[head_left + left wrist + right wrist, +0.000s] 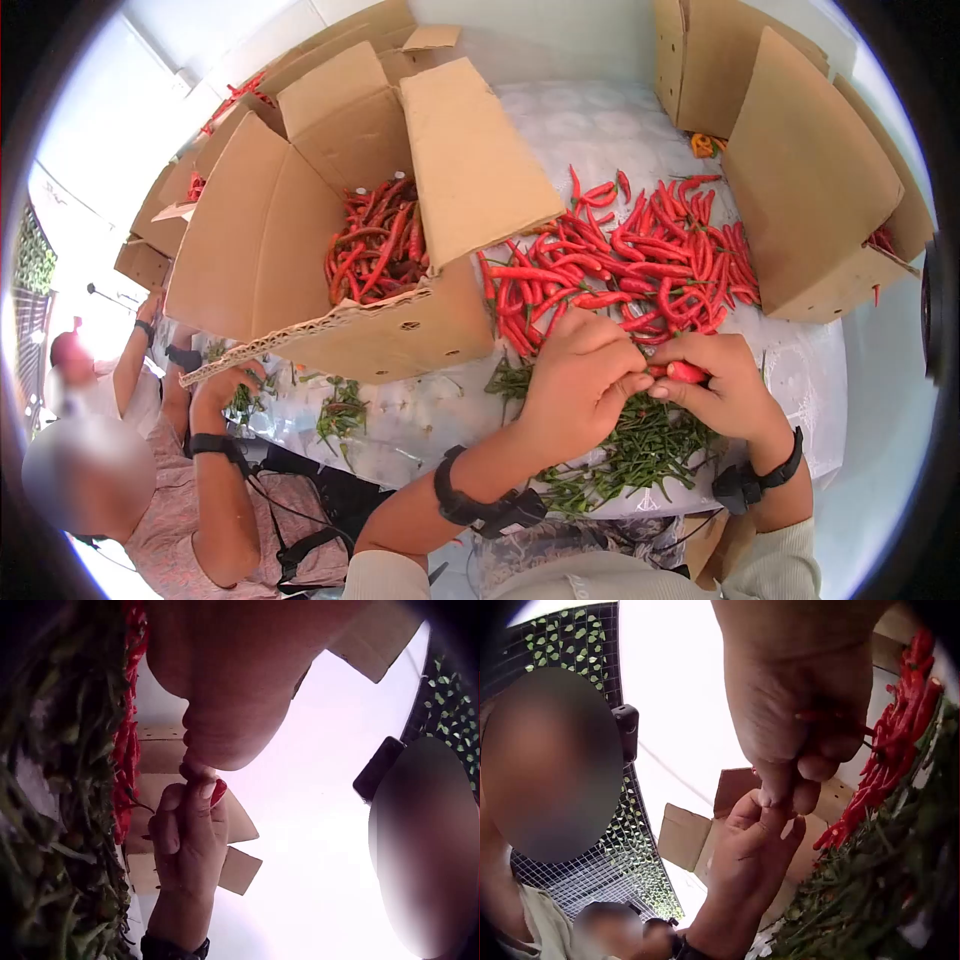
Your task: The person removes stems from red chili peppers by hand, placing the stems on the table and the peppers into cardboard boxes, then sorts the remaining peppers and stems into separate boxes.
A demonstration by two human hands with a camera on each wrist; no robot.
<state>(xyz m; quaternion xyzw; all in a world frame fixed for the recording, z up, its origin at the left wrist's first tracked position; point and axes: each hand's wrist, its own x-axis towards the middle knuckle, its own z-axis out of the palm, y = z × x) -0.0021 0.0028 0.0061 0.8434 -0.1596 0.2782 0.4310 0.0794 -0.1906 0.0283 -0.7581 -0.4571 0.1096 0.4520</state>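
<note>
In the head view my right hand grips a red chili pepper between thumb and curled fingers. My left hand meets it from the left, thumb and forefinger pinched together at the chili's stem end; the stem itself is hidden by the fingertips. Both hands are over a heap of green stems at the table's near edge. Just beyond them lies a large pile of red chilies. From the right wrist view, more red chili shows inside the curled right palm.
A tall open cardboard box of darker red chilies stands left of the pile. Another carton stands to the right. A smaller clump of green stems lies on the plastic-covered table. Another person works at the left.
</note>
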